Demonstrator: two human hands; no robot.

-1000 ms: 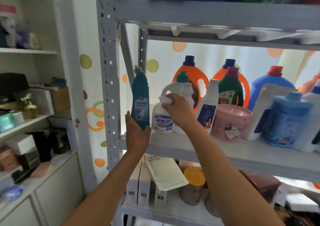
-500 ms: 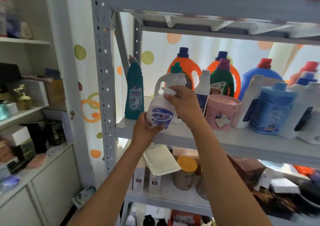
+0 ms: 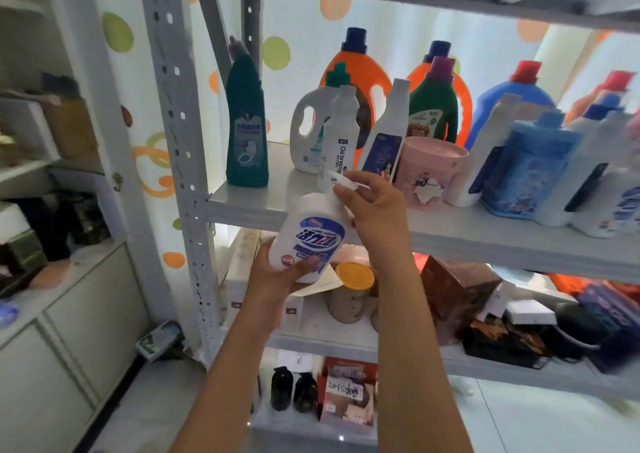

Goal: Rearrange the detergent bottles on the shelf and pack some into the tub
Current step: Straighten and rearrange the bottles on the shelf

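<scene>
A white bottle with a blue label point(image 3: 306, 236) is held in front of the shelf edge, tilted. My left hand point(image 3: 277, 279) grips its base from below. My right hand point(image 3: 372, 210) holds its white cap and neck at the top. On the shelf point(image 3: 485, 234) a teal toilet-cleaner bottle point(image 3: 246, 130) stands upright at the far left. Behind my hands stand a white jug with a green cap point(image 3: 311, 126), two slim white bottles point(image 3: 341, 133), and a pink tub point(image 3: 427, 172).
Orange, green and blue jugs point(image 3: 434, 106) line the back of the shelf, with blue and white bottles point(image 3: 530, 172) at the right. A grey upright post point(image 3: 176, 140) borders the left. Lower shelves hold boxes and a yellow-lidded can point(image 3: 351, 289). A white cabinet point(image 3: 69, 331) stands to the left.
My left hand let go of the teal bottle, which now stands on the shelf, and took the white bottle's base. Both hands brought the white bottle down off the shelf toward me.
</scene>
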